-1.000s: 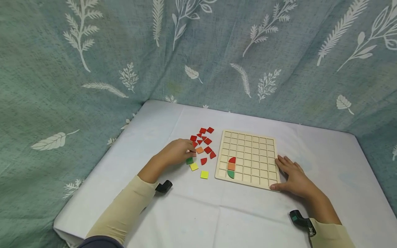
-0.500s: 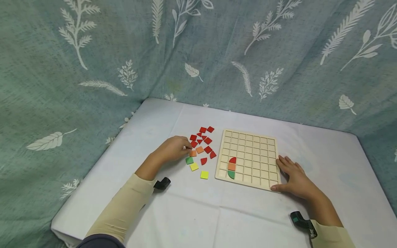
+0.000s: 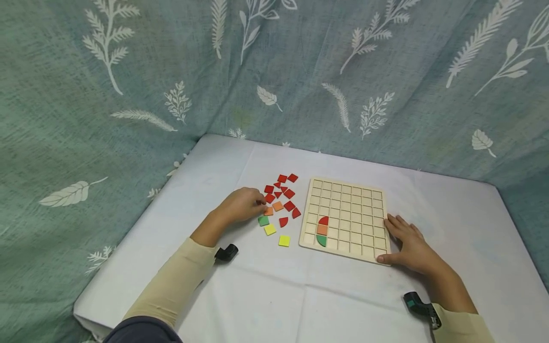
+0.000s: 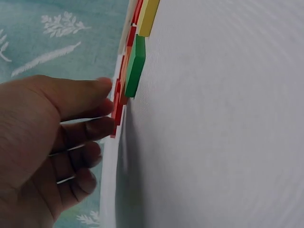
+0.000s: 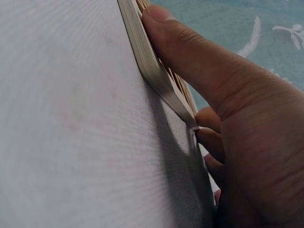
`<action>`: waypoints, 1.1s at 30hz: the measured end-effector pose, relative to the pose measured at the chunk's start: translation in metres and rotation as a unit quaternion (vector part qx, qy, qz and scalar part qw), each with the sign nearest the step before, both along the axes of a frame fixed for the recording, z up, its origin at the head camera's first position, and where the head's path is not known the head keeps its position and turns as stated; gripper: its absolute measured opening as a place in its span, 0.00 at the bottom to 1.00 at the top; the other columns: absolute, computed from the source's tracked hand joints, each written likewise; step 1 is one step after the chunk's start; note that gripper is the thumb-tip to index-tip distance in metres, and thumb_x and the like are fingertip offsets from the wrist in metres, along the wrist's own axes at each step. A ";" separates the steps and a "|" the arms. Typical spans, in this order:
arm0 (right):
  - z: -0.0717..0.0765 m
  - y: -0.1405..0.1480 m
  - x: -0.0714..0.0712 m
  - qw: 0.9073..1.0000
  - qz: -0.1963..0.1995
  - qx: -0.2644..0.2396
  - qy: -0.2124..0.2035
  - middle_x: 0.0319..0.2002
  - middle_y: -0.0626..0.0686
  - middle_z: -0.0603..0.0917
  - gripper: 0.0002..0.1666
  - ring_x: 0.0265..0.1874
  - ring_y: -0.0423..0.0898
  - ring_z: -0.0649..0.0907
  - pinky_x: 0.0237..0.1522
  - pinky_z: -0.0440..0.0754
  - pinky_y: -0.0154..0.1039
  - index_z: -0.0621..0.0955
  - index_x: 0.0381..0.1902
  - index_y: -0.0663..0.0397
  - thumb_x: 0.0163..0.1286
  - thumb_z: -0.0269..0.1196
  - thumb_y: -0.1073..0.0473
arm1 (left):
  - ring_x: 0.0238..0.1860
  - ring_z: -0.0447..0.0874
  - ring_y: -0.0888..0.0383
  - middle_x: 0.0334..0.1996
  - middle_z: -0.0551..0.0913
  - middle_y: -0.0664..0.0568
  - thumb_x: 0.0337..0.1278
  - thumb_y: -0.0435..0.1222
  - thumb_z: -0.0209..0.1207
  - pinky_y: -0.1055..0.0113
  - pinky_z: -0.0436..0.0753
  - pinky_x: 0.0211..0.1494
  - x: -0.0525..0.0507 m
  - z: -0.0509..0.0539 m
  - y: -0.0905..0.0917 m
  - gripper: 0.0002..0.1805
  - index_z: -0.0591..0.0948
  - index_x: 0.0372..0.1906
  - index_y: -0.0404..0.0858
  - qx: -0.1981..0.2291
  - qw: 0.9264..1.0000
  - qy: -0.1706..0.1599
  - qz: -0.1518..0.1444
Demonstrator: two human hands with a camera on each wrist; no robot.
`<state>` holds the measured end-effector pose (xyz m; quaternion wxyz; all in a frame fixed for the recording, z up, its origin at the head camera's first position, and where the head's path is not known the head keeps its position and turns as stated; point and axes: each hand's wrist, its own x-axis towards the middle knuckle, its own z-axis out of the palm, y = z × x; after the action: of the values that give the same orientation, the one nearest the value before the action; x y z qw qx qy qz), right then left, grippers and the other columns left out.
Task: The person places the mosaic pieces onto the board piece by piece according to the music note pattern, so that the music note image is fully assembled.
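Note:
A square wooden grid board (image 3: pixel 349 200) lies flat on the table. In its lower left cells sit a red quarter-round tile (image 3: pixel 323 220), an orange square (image 3: pixel 322 229) and a green quarter-round (image 3: pixel 321 240). My left hand (image 3: pixel 242 205) is low beside the loose tiles, its fingertips close to an orange square (image 3: pixel 269 211) and a red square (image 3: pixel 269 198). In the left wrist view its thumb and fingers are loosely bent, with no tile visible between them. My right hand (image 3: pixel 409 247) rests at the board's right side, thumb on the near corner, fingers along the edge.
Several red squares and triangles (image 3: pixel 278 195) lie left of the board. Nearer are a green square (image 3: pixel 263 220), two yellow squares (image 3: pixel 284 240) and a red quarter-round (image 3: pixel 283 222). A patterned curtain (image 3: pixel 300 71) hangs behind the white-covered table (image 3: pixel 266 295).
My left hand has drawn back slightly to the left, uncovering the orange square that its fingers partly hid. The right hand stays on the board's edge. The camera view has shifted slightly.

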<state>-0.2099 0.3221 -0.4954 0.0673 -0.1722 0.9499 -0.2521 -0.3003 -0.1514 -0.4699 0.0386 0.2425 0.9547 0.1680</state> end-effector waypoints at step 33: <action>0.000 0.000 0.000 1.000 0.001 -0.003 0.004 0.74 0.66 0.49 0.72 0.74 0.63 0.44 0.69 0.31 0.58 0.54 0.74 0.68 0.46 0.72 0.30 | 0.36 0.74 0.58 0.32 0.79 0.60 0.47 0.47 0.73 0.65 0.76 0.43 0.000 -0.003 0.009 0.21 0.86 0.47 0.42 -0.008 0.998 -0.052 0.018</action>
<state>-0.2099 0.3224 -0.4951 0.0629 -0.1743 0.9492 -0.2542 -0.2998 -0.1423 -0.4731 0.0867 0.2156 0.9570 0.1735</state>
